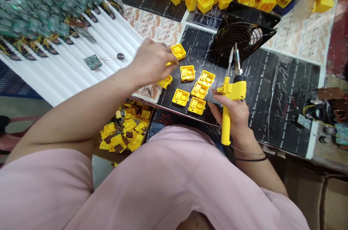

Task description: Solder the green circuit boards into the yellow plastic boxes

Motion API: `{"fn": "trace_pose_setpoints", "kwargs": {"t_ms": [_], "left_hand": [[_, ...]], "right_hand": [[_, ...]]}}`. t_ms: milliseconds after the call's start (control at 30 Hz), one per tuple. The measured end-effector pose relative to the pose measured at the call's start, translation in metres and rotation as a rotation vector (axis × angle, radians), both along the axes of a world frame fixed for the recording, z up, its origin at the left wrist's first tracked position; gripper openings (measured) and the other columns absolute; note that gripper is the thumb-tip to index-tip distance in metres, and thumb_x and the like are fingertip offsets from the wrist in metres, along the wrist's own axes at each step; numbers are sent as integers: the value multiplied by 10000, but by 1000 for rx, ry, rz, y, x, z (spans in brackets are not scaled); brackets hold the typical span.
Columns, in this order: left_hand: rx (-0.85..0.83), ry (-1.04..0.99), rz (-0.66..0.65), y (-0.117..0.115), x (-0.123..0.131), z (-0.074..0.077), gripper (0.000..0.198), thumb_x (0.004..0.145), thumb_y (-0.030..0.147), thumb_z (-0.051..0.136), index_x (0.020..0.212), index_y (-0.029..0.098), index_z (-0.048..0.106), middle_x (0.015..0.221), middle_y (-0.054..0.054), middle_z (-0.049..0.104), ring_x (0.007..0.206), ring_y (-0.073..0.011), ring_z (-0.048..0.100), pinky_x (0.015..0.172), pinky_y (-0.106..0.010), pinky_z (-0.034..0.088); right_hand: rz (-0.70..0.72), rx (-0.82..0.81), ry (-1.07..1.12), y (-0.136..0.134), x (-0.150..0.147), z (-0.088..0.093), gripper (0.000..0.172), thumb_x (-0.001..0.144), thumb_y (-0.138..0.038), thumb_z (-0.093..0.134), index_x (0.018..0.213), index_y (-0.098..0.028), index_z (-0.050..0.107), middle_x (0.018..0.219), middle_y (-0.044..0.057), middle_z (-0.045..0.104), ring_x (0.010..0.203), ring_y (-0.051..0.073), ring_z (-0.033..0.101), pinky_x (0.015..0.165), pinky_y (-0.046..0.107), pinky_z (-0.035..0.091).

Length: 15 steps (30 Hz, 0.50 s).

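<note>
My left hand (153, 61) reaches over the black work mat with its fingers curled onto a small yellow plastic case (169, 64), mostly hidden by the fingers. Just beyond is another open yellow case (178, 52), and one more (165, 81) lies partly under the hand. My right hand (236, 114) is wrapped round a yellow gun-type soldering iron (226, 124), its metal tip pointing up and away from me. Between the hands, several open yellow cases (187, 73) lie face up, with round speaker-like grilles moulded inside.
A black fan (239, 36) stands behind the iron tip. Yellow housings (205, 3) are heaped at the back. On white foam (114, 37) at left lie many green circuit boards (49, 8) and one separate wired board (92, 62). A box of yellow parts (130, 128) sits below the table edge.
</note>
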<state>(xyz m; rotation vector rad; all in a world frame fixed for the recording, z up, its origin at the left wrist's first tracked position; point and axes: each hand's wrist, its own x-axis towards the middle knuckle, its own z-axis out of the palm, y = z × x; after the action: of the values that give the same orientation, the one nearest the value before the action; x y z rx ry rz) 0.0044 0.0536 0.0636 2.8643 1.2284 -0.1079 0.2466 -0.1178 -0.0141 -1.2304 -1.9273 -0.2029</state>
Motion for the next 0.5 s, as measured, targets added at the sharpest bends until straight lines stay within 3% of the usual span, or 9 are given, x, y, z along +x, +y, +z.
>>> {"fn": "trace_pose_setpoints", "kwargs": {"t_ms": [67, 167, 300, 400, 500], "left_hand": [[89, 6, 65, -6, -17, 0, 375, 999, 386, 467, 1072, 197, 783, 1011, -101, 767, 958, -261, 695, 855, -429, 527], [148, 52, 13, -23, -37, -20, 450, 987, 580, 494, 948, 212, 752, 873, -102, 732, 855, -275, 681, 665, -396, 517], [132, -31, -78, -42, -49, -45, 531, 1031, 613, 389, 872, 207, 693, 936, -111, 712, 908, -281, 688, 683, -394, 531], [44, -192, -110, -35, -47, -37, 547, 1066, 556, 316, 882, 207, 695, 968, -101, 703, 906, -251, 677, 780, -391, 558], [-17, -315, -77, -11, -27, -21, 445, 1037, 532, 417, 970, 220, 727, 1079, -100, 706, 1042, -278, 674, 936, -420, 557]], "right_hand": [[-1, -1, 1, 2, 0, 0, 385, 920, -139, 744, 1241, -263, 571, 1013, 34, 800, 942, 259, 791, 826, 385, 656], [-8, -18, 12, 4, 0, -2, 392, 927, -158, 730, 1261, -291, 574, 1044, 29, 800, 938, 268, 792, 813, 402, 663], [-4, -49, 19, 4, 0, -4, 454, 914, -152, 722, 1314, -304, 571, 1107, 29, 797, 987, 282, 786, 840, 406, 655], [-28, -55, 28, 4, -1, -3, 432, 912, -136, 717, 1289, -303, 589, 1100, 26, 797, 965, 268, 788, 838, 392, 650], [-49, -55, 38, 4, -2, -1, 359, 920, -148, 721, 1233, -288, 612, 1056, 32, 800, 922, 255, 790, 811, 376, 648]]}}
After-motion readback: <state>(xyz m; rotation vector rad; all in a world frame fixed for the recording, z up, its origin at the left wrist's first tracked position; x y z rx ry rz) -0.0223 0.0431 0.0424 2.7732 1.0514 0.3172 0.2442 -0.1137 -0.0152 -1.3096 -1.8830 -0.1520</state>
